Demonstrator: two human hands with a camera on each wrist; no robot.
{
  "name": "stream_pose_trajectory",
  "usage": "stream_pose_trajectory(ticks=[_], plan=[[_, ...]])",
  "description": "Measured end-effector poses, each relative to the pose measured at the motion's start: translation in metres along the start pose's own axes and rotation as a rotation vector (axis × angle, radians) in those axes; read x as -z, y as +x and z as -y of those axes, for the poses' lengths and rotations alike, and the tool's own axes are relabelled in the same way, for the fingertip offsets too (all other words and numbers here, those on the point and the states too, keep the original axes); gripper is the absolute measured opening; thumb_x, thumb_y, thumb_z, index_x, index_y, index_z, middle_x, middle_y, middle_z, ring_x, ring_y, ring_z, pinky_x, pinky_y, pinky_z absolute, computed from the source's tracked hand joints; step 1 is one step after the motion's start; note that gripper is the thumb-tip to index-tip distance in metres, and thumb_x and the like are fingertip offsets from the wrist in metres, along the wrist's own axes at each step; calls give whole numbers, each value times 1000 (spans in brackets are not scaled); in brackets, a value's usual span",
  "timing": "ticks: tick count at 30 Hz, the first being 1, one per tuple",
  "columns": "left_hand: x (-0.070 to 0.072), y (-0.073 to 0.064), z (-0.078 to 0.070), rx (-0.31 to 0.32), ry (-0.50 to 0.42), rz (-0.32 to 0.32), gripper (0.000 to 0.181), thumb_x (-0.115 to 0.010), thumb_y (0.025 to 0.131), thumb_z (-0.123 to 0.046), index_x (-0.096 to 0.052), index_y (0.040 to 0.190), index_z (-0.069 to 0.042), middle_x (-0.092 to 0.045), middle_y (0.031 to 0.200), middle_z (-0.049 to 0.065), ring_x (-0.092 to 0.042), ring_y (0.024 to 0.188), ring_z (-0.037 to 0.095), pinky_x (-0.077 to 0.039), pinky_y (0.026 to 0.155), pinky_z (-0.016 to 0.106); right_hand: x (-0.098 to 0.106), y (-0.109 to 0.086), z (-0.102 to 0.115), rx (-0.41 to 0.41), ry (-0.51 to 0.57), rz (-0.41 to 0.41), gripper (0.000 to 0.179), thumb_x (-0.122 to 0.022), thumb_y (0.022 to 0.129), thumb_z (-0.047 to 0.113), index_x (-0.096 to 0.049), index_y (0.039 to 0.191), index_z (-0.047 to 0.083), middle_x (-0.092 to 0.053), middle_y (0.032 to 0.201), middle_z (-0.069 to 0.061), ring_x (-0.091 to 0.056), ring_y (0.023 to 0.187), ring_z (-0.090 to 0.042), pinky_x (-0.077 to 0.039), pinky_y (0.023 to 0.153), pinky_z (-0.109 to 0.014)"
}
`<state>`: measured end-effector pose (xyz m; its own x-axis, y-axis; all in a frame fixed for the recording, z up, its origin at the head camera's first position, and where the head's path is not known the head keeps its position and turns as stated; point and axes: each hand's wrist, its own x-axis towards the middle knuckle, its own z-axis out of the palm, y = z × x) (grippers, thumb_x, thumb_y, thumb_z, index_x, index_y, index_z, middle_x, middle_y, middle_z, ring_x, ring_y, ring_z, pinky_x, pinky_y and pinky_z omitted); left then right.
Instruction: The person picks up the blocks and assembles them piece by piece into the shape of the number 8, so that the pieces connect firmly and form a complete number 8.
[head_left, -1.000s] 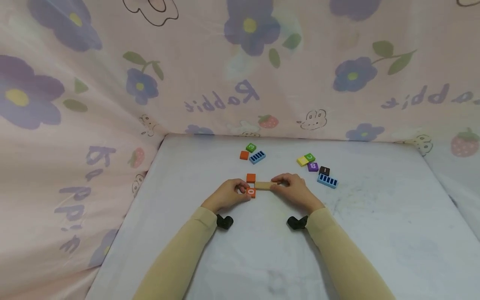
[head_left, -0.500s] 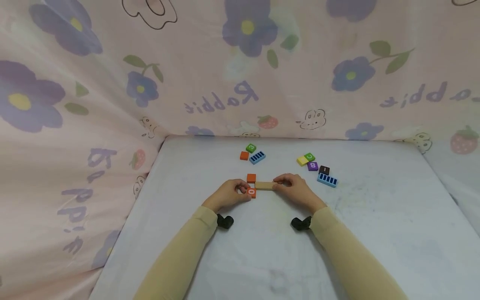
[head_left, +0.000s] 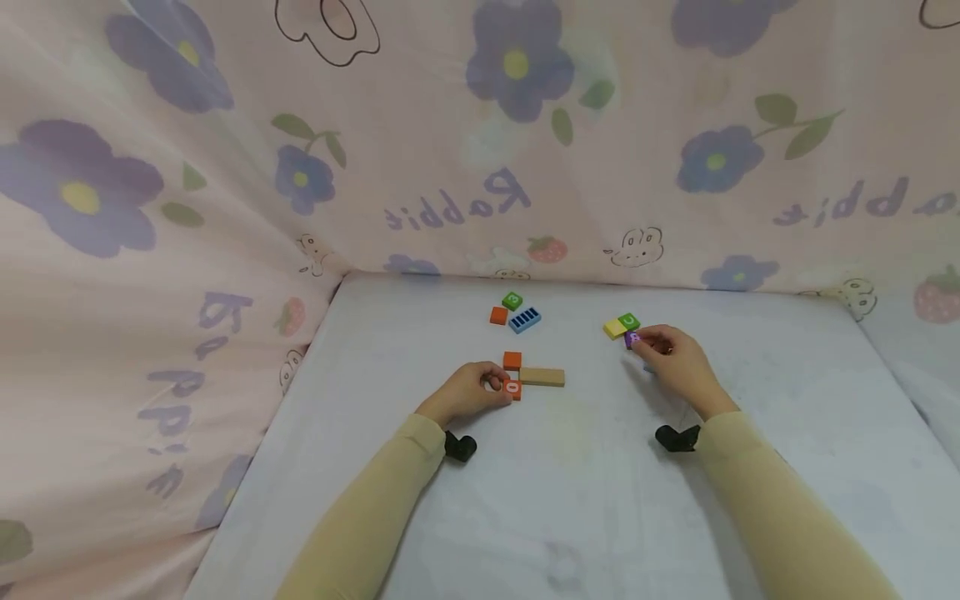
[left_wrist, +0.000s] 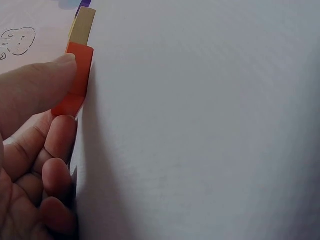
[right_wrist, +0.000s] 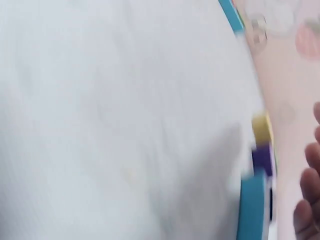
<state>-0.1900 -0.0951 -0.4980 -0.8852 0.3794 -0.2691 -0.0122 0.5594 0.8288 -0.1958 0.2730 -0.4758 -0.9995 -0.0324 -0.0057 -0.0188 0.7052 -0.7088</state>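
Note:
At the table's middle, my left hand (head_left: 472, 389) pinches an orange number tile (head_left: 513, 390) marked 0 between thumb and curled fingers. In the left wrist view the thumb lies along the side of that orange tile (left_wrist: 82, 75). A second orange tile (head_left: 512, 360) sits just behind it, and a plain wooden block (head_left: 542, 377) extends rightward from the two. My right hand (head_left: 682, 362) hovers over the right-hand group, fingertips near a purple tile (head_left: 631, 339) marked 8. The right wrist view shows its fingers loosely bent, apart from the purple tile (right_wrist: 263, 160) and a blue block (right_wrist: 251, 207).
Behind the right hand lie a yellow tile (head_left: 615, 328) and a green tile (head_left: 628, 321); the hand mostly covers a blue block (head_left: 648, 368). Farther back stand another green tile (head_left: 512, 301), an orange tile (head_left: 498, 316) and a striped blue block (head_left: 525, 320). A printed curtain (head_left: 435, 242) borders the table.
My right hand has let go of the wooden block and moved right and back to the purple tile. The left hand keeps its place on the orange tile.

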Motion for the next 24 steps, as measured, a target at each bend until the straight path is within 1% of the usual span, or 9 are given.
stream_pose_trajectory(ticks=[3,5,8,12,20,24], plan=[[-2,0,0,-3,10,-7,31,-78,83,-27,-64,110,-19,-58,95,-1,-49,87,17,-39,75,32,14,1,-17,-57,5,-24,60,-52,96,51,-49,136,7,-52,125,-17,-47,109,-32,-42,83,-46],[-2,-1,-1,-6,16,-12,31,-78,83,-27,-64,110,-19,-58,96,-1,-49,88,17,-40,75,32,20,3,-28,-93,10,-26,66,-52,94,55,-46,139,7,-48,130,-19,-45,113,-35,-41,87,-50],[-2,-1,-1,-4,20,-16,31,-78,83,-26,-64,109,-19,-58,95,-1,-50,88,17,-40,75,31,24,4,-41,-128,28,-1,71,-51,94,57,-43,141,4,-47,131,-22,-45,115,-38,-39,93,-54],[-2,0,-1,2,19,-13,30,-78,83,-27,-65,109,-20,-58,95,-1,-50,88,16,-40,75,31,24,5,-53,-148,36,35,73,-52,94,56,-43,140,1,-49,129,-23,-47,115,-37,-37,96,-54],[-1,3,2,-21,0,-8,29,-79,82,-27,-65,107,-20,-58,94,-1,-50,88,16,-40,76,32,22,9,-60,-153,26,83,75,-50,93,60,-42,141,2,-48,128,-22,-45,113,-36,-35,95,-53],[-1,3,5,-14,-2,-2,30,-79,82,-28,-64,107,-20,-58,94,-1,-50,88,16,-40,76,31,21,11,-62,-145,13,94,75,-50,93,60,-43,140,2,-49,126,-21,-46,112,-36,-36,93,-53]])
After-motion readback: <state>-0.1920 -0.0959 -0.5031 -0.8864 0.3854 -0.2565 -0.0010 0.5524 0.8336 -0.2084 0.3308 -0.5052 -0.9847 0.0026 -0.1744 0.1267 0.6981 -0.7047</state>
